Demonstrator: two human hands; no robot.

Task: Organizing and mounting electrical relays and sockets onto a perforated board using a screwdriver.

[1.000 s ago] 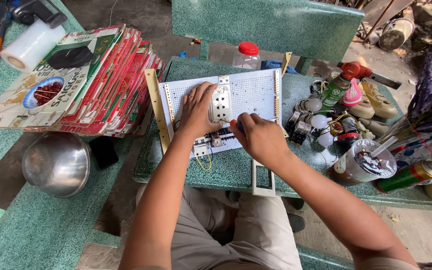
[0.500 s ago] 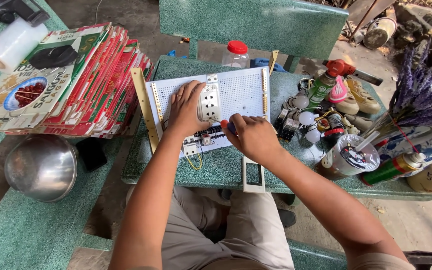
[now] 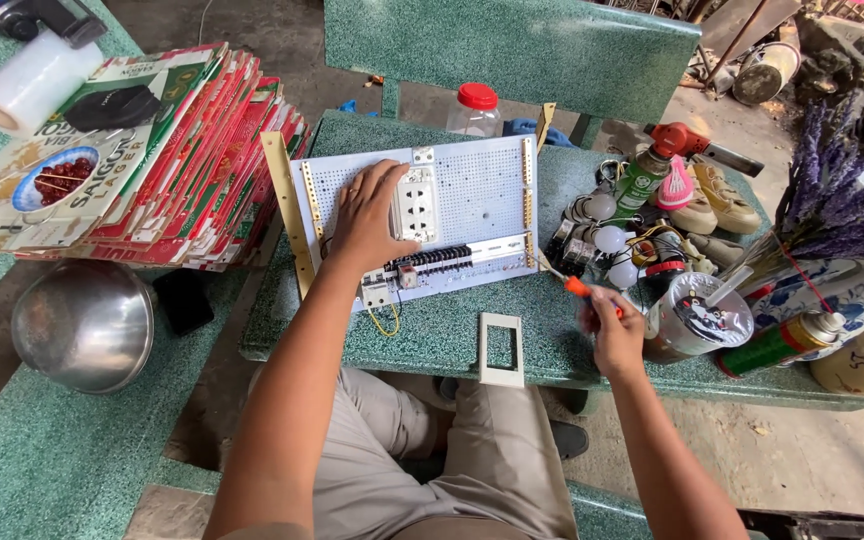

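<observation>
— What has moved since half a second ago?
— Right hand (image 3: 614, 335) has left the white perforated board (image 3: 472, 195) and is now near the table (image 3: 432, 330) edge, closed around an orange-handled screwdriver (image 3: 580, 290).
— And the other one?
— Left hand (image 3: 367, 215) stays flat on the board, fingers spread, just beside the white socket (image 3: 415, 203).
— What lies around?
— White frame (image 3: 501, 349) in front, bulbs (image 3: 607, 240) and a plastic-wrapped cup (image 3: 697, 318) to the right, stacked cartons (image 3: 172, 160) and a steel bowl (image 3: 82, 325) to the left.

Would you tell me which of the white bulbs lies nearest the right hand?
The lowest bulb, just above the right hand; the others sit farther up the table.
</observation>
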